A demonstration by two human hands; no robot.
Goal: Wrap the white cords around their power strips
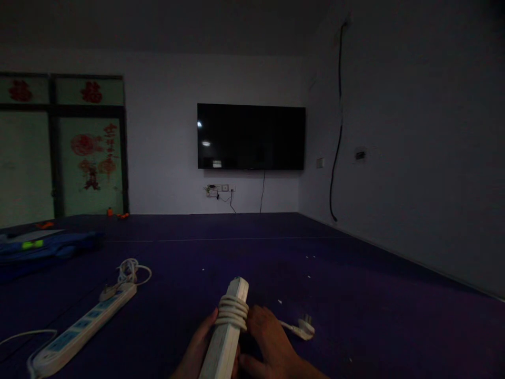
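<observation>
A white power strip [223,347] is held upright at a tilt near the bottom middle, several turns of its white cord [232,311] wound around its upper part. My left hand [197,345] grips the strip from the left side. On the right, my right hand [268,337] is closed, its fingers bent against the wound cord, and the cord's free end comes out beyond it. That end carries a white plug [304,327], prongs up, just right of the hand. My right fingertips are partly hidden behind the strip.
Another white power strip [89,326] with blue sockets lies left on the purple surface [374,316], its cord coiled at the far end. Blue cloth [59,246] lies further left. A television [251,137] hangs on the far wall; a black cable [335,173] hangs on the right wall.
</observation>
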